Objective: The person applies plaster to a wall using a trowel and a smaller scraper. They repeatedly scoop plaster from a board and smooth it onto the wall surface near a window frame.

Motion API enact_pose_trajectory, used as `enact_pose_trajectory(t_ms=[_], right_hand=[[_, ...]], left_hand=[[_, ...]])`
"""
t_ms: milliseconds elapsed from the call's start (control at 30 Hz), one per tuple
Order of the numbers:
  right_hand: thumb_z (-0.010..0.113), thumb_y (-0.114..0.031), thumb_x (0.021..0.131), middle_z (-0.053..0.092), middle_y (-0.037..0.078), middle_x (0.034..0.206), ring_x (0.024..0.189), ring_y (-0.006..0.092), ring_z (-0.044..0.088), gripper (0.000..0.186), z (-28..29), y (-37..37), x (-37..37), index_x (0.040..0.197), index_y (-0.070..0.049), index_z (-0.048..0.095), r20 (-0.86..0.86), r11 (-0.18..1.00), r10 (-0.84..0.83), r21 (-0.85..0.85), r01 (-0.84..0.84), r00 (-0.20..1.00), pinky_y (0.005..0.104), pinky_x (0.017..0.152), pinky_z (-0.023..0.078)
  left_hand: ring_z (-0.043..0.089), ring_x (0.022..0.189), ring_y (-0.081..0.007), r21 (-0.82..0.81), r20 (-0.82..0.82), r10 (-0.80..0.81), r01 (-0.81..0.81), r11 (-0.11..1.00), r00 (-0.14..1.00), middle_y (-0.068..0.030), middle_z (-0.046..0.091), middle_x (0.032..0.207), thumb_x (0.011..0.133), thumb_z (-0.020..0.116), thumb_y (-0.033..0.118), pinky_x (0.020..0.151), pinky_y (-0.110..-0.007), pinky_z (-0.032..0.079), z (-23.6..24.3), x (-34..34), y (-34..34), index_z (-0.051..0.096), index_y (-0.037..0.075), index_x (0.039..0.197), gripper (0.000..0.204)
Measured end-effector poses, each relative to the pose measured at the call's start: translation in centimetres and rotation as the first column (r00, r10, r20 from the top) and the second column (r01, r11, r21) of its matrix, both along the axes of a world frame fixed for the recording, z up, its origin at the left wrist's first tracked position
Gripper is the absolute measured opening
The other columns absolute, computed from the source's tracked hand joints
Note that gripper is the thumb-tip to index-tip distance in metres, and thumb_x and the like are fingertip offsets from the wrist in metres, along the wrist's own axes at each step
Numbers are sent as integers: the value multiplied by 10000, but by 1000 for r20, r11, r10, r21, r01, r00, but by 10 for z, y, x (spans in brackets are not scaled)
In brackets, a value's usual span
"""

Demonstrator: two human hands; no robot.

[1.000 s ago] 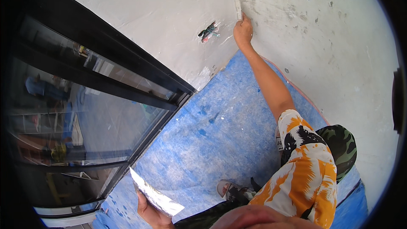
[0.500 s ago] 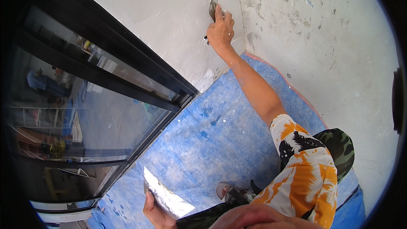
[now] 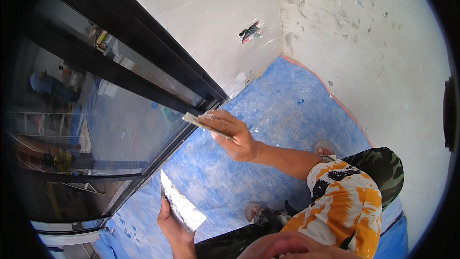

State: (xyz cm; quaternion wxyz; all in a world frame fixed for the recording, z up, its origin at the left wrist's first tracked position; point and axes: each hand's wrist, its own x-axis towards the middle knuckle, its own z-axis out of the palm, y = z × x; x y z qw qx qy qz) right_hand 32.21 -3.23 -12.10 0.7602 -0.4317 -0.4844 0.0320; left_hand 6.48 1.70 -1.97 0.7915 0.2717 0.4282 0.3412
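Head view: A smooth off-white wall (image 3: 206,14) and a stained pale wall (image 3: 369,62) meet at a corner above a blue floor covering (image 3: 282,96).
Right hand (image 3: 238,137): Raised over the covering near mid-frame, its grip closed on a flat grey blade (image 3: 205,124), with digits on both sides of it.
Flat grey blade: Tilted in the right hand, far end toward the left, crossing a black frame (image 3: 143,38) in view; whether the two touch cannot be told.
Left hand (image 3: 175,225): Low in the scene, its grip closed on a silver plate (image 3: 183,206), thumb at the left edge; the fingers beneath are hidden.
Silver plate: Held at a slant above the covering, its face bright, one pointed corner upward.
Wall opening (image 3: 250,32): Ragged, with wires inside, near the corner and well apart from both hands.
Glass (image 3: 124,129): Set in the black frame at left, shapes in it blurred.
Clothing: A white, orange and black shirt (image 3: 338,206) beside camouflage trousers (image 3: 387,175), lower right.
Covering's edge: Reddish edging (image 3: 335,98) runs along the foot of the stained wall.
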Motion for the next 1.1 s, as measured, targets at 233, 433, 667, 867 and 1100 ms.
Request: enact_pose_trajectory(t_ms=[233, 433, 667, 867, 1100], right_hand=[[637, 22, 868, 629, 165, 1270, 1209, 372, 601, 511, -40, -27, -35, 1360, -118, 640, 261, 946, 210, -299, -128, 942, 421, 948, 564], [562, -202, 1020, 675, 131, 976, 852, 190, 590, 346, -83, -18, 164, 1247, 55, 608, -331, 772, -626, -387, 503, 706, 341, 789, 490], [530, -68, 937, 611, 261, 1295, 1182, 418, 594, 500, -86, 38, 357, 1431, 8, 532, -9, 263, -957, -445, 856, 290, 469, 1046, 446], [602, 22, 864, 512, 225, 1341, 1265, 434, 455, 628, -68, 92, 256, 1478, -6, 472, 164, 381, -886, -276, 882, 434, 516, 1085, 379], [613, 98, 780, 566, 221, 1225, 1185, 425, 511, 659, -44, 65, 151, 1424, -15, 535, 376, 538, -768, -62, 841, 519, 504, 1053, 421]], left_hand=[[570, 624, -125, 36, 183, -62, 56, 998, 981, -70, 700, 905, 1071, 505, 297, 467, -256, 435, 2, -9, 19, 647, 26, 1135, 312], [657, 844, -227, 195, 93, 55, -73, 978, 994, -112, 688, 1096, 1064, 492, 308, 705, -379, 559, 4, -31, 26, 571, 30, 1320, 386], [682, 1054, -288, 222, 0, 53, -52, 974, 999, -126, 642, 1278, 1035, 517, 296, 885, -440, 579, -3, -36, 15, 486, 31, 1447, 491], [677, 1052, -292, 212, -37, 74, -64, 975, 997, -125, 636, 1281, 1029, 515, 282, 895, -436, 575, 3, -28, 6, 479, 39, 1457, 494], [663, 1086, -272, 280, -46, 3, 10, 960, 999, -106, 639, 1272, 1054, 485, 305, 913, -430, 558, -3, -23, 15, 491, 46, 1443, 467]])
